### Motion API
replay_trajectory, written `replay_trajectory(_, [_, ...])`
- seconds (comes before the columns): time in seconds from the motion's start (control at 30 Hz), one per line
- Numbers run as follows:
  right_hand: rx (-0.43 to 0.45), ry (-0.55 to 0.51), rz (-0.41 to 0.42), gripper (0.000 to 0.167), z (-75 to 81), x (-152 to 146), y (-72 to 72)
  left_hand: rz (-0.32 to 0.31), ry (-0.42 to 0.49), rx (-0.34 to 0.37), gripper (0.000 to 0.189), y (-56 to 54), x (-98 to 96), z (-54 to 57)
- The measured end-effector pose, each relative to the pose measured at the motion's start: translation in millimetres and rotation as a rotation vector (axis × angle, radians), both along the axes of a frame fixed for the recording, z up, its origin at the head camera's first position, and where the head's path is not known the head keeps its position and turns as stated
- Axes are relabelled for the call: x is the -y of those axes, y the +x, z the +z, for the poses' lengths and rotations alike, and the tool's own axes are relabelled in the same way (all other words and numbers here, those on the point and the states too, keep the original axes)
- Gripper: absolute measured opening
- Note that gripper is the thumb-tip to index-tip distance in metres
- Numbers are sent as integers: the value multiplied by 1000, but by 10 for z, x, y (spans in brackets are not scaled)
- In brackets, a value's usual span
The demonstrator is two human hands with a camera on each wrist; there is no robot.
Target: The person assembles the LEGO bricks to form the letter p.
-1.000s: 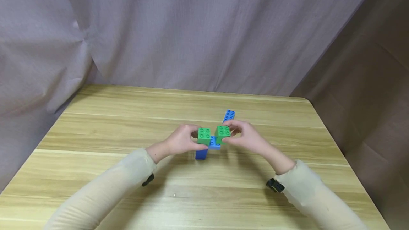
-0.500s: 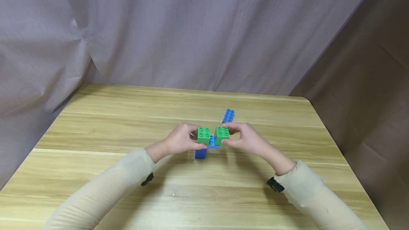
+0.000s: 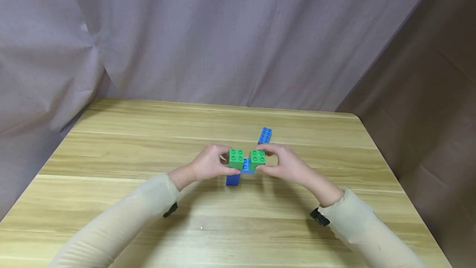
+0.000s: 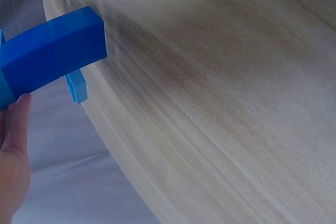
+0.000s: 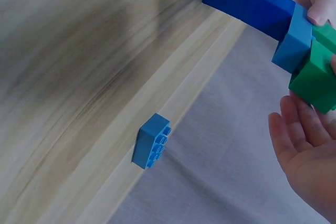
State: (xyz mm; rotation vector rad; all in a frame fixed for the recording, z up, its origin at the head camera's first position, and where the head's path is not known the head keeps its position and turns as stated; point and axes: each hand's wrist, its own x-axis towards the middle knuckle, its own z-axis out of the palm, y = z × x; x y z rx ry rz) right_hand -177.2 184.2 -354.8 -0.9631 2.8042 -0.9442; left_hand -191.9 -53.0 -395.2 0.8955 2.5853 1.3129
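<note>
My left hand [image 3: 210,163] pinches a green four-stud block [image 3: 236,158] between thumb and fingers. That block sits over the left part of a light blue brick [image 3: 246,165], which rests across the top of a dark blue column [image 3: 232,179]. Over the brick's right end, my right hand [image 3: 288,163] pinches a second green block [image 3: 257,159]. In the right wrist view the underside edge of this green block [image 5: 315,77] lies against or just off the light blue brick [image 5: 295,40]; whether it is seated I cannot tell. The dark blue column [image 4: 52,48] looks like two stacked blocks.
A loose blue studded brick [image 3: 265,135] lies on the wooden table [image 3: 148,135] beyond my right hand. A tiny pale speck [image 3: 202,227] is on the near tabletop. Grey curtains [image 3: 223,40] hang behind the table and along its right side.
The right green block has shifted slightly left and straightened from a tilt, now level with the left one. My right hand moved a little left with it. My left hand keeps its grip.
</note>
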Motion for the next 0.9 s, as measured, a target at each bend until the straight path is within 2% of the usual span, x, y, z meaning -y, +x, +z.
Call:
replay_trajectory(0.13, [-5,-45,0,48,-4,10,3,-1,4,0,27,4,-5,-2])
replay_trajectory(0.23, [-27,-60,4,45,9,39,7,-1,4,-10,27,5,-2,-4])
replay_trajectory(0.5, [-60,-1,-3,40,52,109,20,-10,-6,-39,27,1,23,-18])
replay_trajectory(0.77, [-75,-4,12,39,41,103,20,-7,1,-49,28,1,15,-20])
replay_trajectory(0.9, [-36,-32,36,39,13,57,1,-10,-1,-31,28,2,7,-13])
